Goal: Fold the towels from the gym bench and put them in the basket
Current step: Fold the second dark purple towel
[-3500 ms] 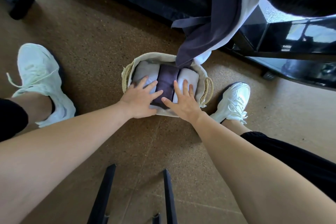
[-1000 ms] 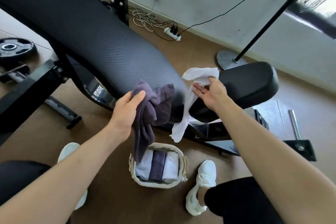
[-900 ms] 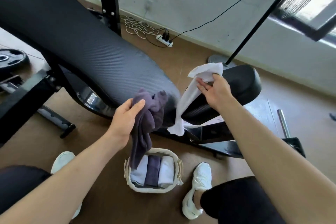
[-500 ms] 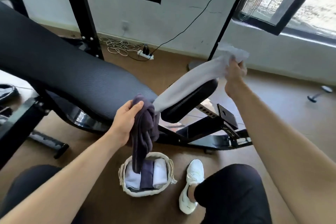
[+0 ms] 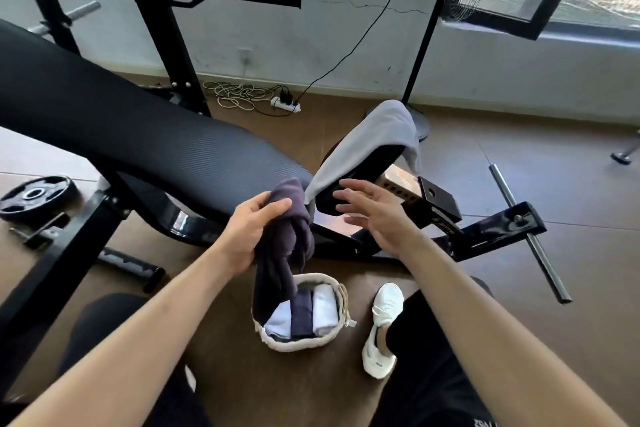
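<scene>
Hanging above the basket (image 5: 301,345), the dark towel (image 5: 284,253) — bunched, unfolded.
Left hand (image 5: 247,232) grips it; it looks soft, limp, light. Right hand (image 5: 377,215) hovers spread, empty — a corner seems the best hold. Beyond, a grey towel (image 5: 374,135) drapes the bench (image 5: 138,128).

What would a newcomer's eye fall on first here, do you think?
The left hand grips a bunched dark purple towel hanging over the small woven basket of folded towels on the floor. Beyond, a pale grey towel lies draped over the black padded bench seat, near the open right hand.
</scene>
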`<action>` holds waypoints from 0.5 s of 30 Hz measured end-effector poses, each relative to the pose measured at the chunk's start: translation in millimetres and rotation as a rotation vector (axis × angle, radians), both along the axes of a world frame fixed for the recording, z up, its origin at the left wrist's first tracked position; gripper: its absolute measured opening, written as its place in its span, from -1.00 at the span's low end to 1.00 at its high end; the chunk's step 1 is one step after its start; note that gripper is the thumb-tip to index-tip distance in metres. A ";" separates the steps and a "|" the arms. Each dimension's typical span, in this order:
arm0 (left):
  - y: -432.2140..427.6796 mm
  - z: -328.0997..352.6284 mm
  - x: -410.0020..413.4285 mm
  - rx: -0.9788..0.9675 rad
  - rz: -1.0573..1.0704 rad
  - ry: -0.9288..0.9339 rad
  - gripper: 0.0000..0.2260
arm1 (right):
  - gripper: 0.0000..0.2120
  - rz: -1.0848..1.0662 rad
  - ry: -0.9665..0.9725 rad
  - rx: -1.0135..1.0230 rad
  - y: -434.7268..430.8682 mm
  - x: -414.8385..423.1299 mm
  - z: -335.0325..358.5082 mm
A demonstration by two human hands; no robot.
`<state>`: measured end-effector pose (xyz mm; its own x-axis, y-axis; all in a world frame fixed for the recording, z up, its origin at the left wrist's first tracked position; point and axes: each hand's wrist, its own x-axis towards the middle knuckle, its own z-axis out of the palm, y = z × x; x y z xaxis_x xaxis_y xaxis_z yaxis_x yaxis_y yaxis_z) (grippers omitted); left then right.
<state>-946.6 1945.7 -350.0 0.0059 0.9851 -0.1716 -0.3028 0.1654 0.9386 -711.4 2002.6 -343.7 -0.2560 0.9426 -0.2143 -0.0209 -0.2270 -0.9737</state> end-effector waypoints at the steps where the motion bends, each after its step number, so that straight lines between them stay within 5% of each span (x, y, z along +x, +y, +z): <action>1: -5.0 -0.7 -1.1 0.024 -0.052 0.006 -0.74 | -0.64 0.078 -0.022 0.077 -15.0 -11.8 -3.6; 4: -19.1 -6.2 -6.3 0.089 -0.199 0.031 -0.56 | -0.56 0.210 -0.147 0.266 -47.5 -39.6 -17.0; 8: -38.3 -13.2 -14.1 0.129 -0.219 0.124 -0.48 | -0.73 0.180 -0.201 0.328 -70.2 -48.5 -39.0; 13: -59.6 -42.5 -28.9 0.079 -0.087 0.375 -0.61 | -0.92 0.201 -0.122 0.100 -86.3 -37.4 -62.3; 15: -71.2 -58.7 -33.9 0.034 -0.047 0.485 -0.71 | -0.83 0.235 -0.130 0.015 -89.4 -33.8 -68.9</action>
<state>-980.5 1874.5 -408.7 -0.0224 0.9908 -0.1332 0.1782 0.1350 0.9747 -745.2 1913.2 -412.7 -0.4394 0.8640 -0.2457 0.1558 -0.1960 -0.9681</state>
